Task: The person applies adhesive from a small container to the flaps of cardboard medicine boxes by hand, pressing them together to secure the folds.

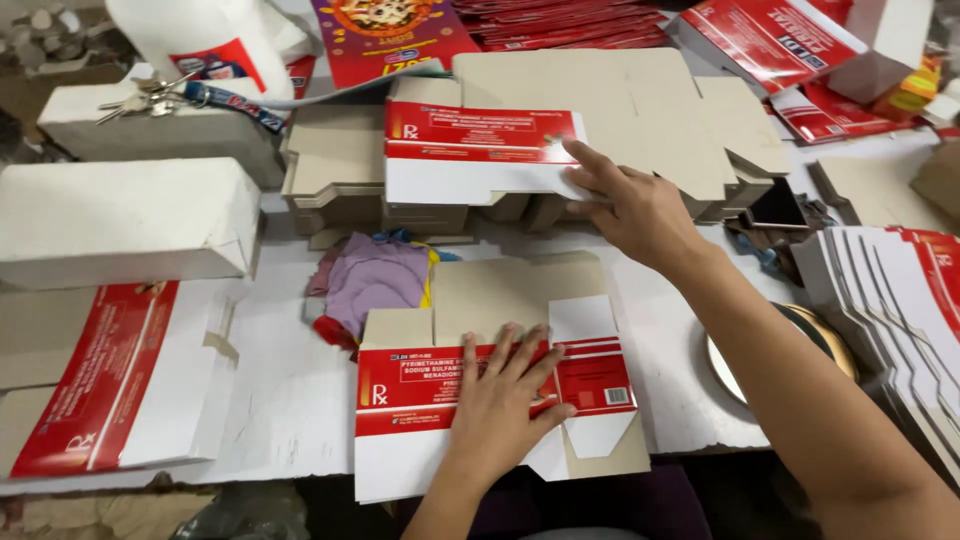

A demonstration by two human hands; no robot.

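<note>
Left hand [500,400]: I see it pressed flat, fingers spread, on the near carton [480,400] — grasping nothing.
Right hand [630,205]: stretched forward, fingertips on the far carton's [470,150] right edge — a touch, not a clench.
Near carton: lies folded at the table's [290,400] front edge.
Far carton: tops the cardboard stack [340,190], past a purple cloth [375,280].

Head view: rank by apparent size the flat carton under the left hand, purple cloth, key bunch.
1. flat carton under left hand, largest, though nearest the camera.
2. purple cloth.
3. key bunch, smallest, farthest away.
</note>
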